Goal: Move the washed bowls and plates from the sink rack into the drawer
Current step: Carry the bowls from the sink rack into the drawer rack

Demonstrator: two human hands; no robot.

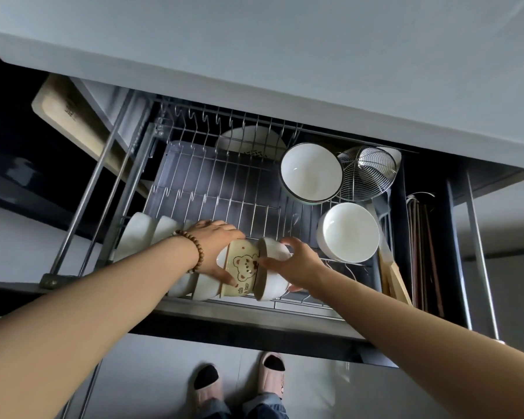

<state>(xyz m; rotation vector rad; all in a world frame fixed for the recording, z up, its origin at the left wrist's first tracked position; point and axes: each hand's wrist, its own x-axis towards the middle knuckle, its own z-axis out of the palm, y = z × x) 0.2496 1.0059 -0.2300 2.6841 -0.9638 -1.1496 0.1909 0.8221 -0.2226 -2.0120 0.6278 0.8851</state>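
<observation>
Both hands at front row of pulled-out drawer (254,309), seating bowls on edge between wire prongs so they stand and drain. Left hand (215,249) grip closed around bear-print bowl (242,267), steadying it against white bowls (152,234) already lined up on its left. Right hand (297,264) grip clasped on plain white bowl (273,267), pressing it in beside bear-print bowl. Drawer also holds plate (248,143) upright at back, two large bowls (310,170) open side up at right, wire skimmer (366,173). Sink rack not in view.

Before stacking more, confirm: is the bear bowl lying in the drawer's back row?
No. The bear bowl sits in the front row, between both hands.
</observation>
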